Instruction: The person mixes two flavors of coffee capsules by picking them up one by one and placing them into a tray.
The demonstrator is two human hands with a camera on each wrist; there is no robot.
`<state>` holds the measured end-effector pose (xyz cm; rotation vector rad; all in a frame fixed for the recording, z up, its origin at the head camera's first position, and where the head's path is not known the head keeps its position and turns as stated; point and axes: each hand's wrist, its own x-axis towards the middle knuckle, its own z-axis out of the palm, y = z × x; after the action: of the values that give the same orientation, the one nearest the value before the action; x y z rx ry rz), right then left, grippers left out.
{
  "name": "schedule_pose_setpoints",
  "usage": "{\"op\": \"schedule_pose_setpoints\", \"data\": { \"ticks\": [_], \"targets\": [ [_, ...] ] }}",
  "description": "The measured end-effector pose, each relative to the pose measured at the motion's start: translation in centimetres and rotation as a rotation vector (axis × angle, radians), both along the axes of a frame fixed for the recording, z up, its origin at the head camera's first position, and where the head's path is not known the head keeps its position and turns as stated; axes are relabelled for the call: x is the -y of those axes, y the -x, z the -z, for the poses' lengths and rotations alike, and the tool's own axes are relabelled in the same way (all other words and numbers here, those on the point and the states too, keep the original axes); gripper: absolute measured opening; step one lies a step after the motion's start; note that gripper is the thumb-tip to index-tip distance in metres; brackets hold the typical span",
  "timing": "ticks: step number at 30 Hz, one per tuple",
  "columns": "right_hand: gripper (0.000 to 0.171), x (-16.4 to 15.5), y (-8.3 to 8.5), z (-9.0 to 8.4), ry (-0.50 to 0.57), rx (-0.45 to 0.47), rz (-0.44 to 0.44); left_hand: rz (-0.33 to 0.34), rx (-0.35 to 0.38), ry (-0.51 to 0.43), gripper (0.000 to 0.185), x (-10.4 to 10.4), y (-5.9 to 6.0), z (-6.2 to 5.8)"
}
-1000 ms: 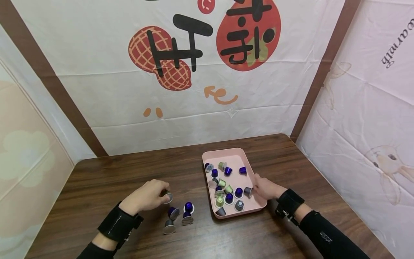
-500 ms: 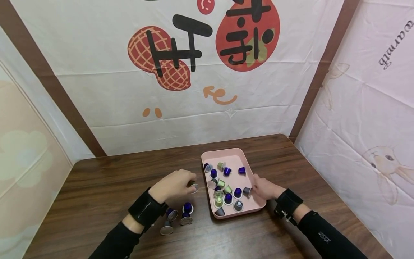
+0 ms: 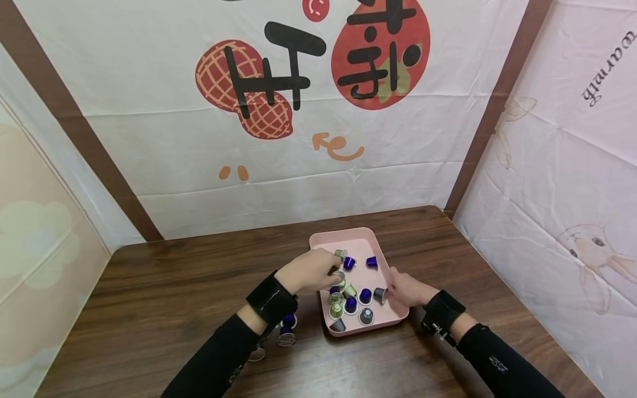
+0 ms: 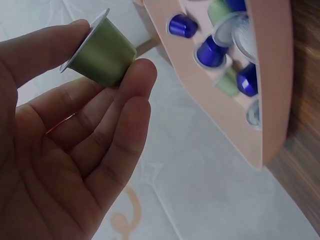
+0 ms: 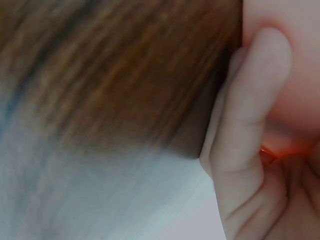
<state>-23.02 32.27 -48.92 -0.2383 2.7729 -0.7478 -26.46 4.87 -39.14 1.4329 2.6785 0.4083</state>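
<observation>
My left hand (image 3: pixel 311 271) is over the left side of a pink tray (image 3: pixel 355 236). It pinches a green coffee capsule (image 4: pixel 102 55) between thumb and fingertips, the pale lid facing the thumb. In the tray lie several green, dark blue and grey capsules, among them a blue capsule (image 3: pixel 365 296) and a grey-topped capsule (image 3: pixel 366 315). At the tray's right side, my right hand (image 3: pixel 408 288) grips the wall, with a finger (image 5: pixel 245 110) over the pink edge in the right wrist view. Left of the tray, a blue capsule (image 3: pixel 287 335) stands among others partly hidden by my left forearm.
The tray sits on a dark wood table (image 3: pixel 214 249). A white printed cloth (image 3: pixel 174 149) hangs behind the far edge, and another cloth (image 3: pixel 547 193) hangs at the right.
My left hand has moved right and away from me with its capsule, from beside the loose capsules to over the tray. My right hand has stayed at the tray's side.
</observation>
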Motion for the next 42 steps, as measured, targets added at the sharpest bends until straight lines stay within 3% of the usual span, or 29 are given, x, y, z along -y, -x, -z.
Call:
{"op": "schedule_pose_setpoints", "data": {
  "ticks": [9, 20, 34, 42],
  "targets": [
    [0.018, 0.0, 0.1, 0.0, 0.006, 0.012, 0.013, 0.017, -0.025, 0.083, 0.024, -2.9, 0.0, 0.9],
    [0.017, -0.1, -0.1, -0.1, 0.015, 0.004, -0.003, 0.039, -0.059, 0.066, 0.027, -4.5, 0.2, 1.7],
    [0.021, -0.1, -0.1, 0.1, 0.002, 0.013, 0.005, -0.034, -0.014, 0.109, 0.02, -4.9, 1.3, 1.9],
    [0.025, -0.4, 0.0, 0.2, 0.013, 0.004, 0.0, -0.073, 0.043, 0.094, 0.014, -3.0, 1.9, 1.0]
  ]
}}
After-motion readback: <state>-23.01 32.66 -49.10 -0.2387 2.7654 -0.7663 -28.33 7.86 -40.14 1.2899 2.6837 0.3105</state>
